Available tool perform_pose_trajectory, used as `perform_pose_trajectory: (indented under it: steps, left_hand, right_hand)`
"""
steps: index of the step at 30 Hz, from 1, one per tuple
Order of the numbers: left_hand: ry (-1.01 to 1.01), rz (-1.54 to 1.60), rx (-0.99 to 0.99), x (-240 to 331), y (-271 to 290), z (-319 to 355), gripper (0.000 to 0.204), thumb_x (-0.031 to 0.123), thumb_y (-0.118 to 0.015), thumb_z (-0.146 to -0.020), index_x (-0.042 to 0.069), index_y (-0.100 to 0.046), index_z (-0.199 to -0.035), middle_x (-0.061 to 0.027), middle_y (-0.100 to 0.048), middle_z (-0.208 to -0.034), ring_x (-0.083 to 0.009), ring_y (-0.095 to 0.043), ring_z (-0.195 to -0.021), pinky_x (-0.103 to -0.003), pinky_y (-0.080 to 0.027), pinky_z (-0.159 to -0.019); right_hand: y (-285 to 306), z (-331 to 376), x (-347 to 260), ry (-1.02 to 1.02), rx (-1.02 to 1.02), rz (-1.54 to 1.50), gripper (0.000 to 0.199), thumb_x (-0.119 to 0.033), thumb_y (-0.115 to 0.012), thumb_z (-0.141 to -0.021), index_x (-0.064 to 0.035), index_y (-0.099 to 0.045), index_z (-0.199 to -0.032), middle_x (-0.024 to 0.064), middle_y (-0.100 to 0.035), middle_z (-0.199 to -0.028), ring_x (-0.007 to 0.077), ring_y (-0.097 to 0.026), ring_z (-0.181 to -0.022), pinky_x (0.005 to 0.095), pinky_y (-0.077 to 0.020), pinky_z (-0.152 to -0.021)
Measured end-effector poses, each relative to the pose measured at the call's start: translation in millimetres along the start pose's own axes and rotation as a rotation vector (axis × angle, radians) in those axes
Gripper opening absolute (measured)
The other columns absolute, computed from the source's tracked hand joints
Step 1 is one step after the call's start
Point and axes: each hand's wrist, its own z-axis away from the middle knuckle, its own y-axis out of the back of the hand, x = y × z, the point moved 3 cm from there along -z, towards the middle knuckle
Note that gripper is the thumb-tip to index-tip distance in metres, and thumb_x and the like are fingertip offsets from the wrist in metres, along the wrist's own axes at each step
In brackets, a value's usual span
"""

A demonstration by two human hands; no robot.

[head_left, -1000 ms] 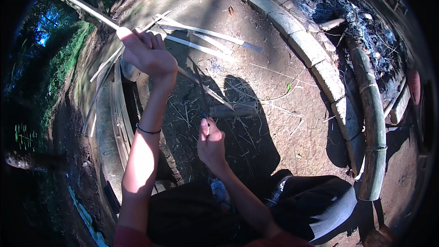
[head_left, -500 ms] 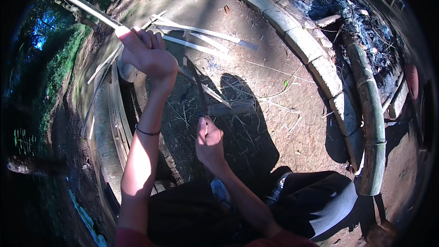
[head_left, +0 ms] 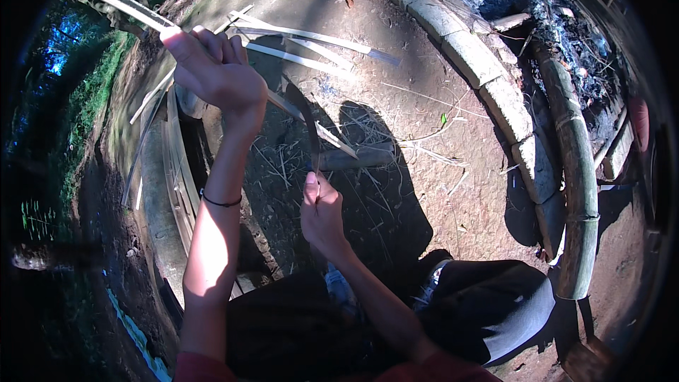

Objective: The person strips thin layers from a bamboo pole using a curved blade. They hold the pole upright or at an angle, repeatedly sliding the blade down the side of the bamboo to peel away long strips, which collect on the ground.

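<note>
My left hand (head_left: 221, 78) is raised at the upper left, its fingers wrapped round a long, pale bamboo strip (head_left: 117, 1). From the fist the strip runs out to the upper left, while its other end slopes down to a pointed tip near the middle. Lower down, my right hand (head_left: 325, 216) grips a knife (head_left: 314, 145) with a dark, slightly curved blade pointing up and away. That blade crosses the lower length of the strip in the picture; whether they touch I cannot tell. Most of the knife's handle is hidden by my fingers.
Several split strips (head_left: 304, 60) lie on the dirt ahead. A short log piece (head_left: 350, 158) sits among thin shavings. To the right, a curved brick border (head_left: 488, 88) rings ashes, with a thick bamboo pole (head_left: 581, 198) beside it. More long slats (head_left: 177, 170) lie at my left.
My left hand has shifted a little up and to the left, taking the bamboo strip along. The strip's tip sits slightly higher. My right hand with the knife has barely moved.
</note>
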Motion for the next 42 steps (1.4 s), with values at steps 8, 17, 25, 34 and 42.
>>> perform_pose_trajectory:
  steps: [8, 17, 25, 34, 42]
  left_hand:
    - [0.045, 0.036, 0.144, -2, 16, -12, 0.048, 0.055, -0.049, -0.095, 0.014, -0.033, -0.077, 0.0035, -0.027, -0.065, -0.0085, -0.025, -0.055, -0.026, -0.023, -0.051]
    - [0.028, 0.079, 0.113, -2, 12, -3, 0.050, 0.052, -0.052, -0.095, 0.012, -0.031, -0.073, 0.0030, -0.025, -0.064, -0.0085, -0.020, -0.055, -0.026, -0.020, -0.050]
    - [0.062, -0.010, 0.051, -2, 4, 4, 0.056, 0.057, -0.046, -0.096, 0.013, -0.026, -0.067, 0.0031, -0.024, -0.064, -0.0076, -0.020, -0.052, -0.024, -0.022, -0.048]
    - [0.012, 0.038, 0.067, 2, 7, -5, 0.055, 0.054, -0.043, -0.099, 0.013, -0.026, -0.067, 0.0030, -0.023, -0.061, -0.0071, -0.019, -0.049, -0.025, -0.020, -0.045]
    - [0.040, 0.041, 0.061, 3, 2, -5, 0.054, 0.054, -0.044, -0.098, 0.013, -0.026, -0.068, 0.0025, -0.024, -0.062, -0.0080, -0.022, -0.051, -0.025, -0.020, -0.046]
  right_hand:
    - [3, 2, -4, -0.051, -0.015, 0.101, 0.030, -0.023, -0.046, -0.101, 0.0023, -0.051, -0.085, 0.0152, -0.042, -0.050, 0.0318, -0.050, -0.042, 0.0368, -0.0364, -0.045]
    - [13, 2, 7, -0.096, -0.026, 0.123, 0.030, -0.022, -0.046, -0.102, 0.0014, -0.047, -0.083, 0.0144, -0.042, -0.049, 0.0307, -0.050, -0.041, 0.0390, -0.0323, -0.043]
    - [13, 0, 1, -0.101, -0.059, 0.134, 0.032, -0.023, -0.045, -0.102, 0.0023, -0.047, -0.082, 0.0157, -0.044, -0.051, 0.0304, -0.051, -0.043, 0.0396, -0.0338, -0.046]
    - [4, -3, -21, 0.034, -0.015, 0.049, 0.030, -0.024, -0.047, -0.101, 0.0026, -0.050, -0.087, 0.0163, -0.041, -0.052, 0.0399, -0.045, -0.046, 0.0395, -0.0337, -0.046]
    - [11, -1, 13, -0.127, -0.005, 0.123, 0.038, -0.028, -0.045, -0.102, 0.0017, -0.048, -0.079, 0.0159, -0.043, -0.049, 0.0340, -0.051, -0.043, 0.0395, -0.0341, -0.045]
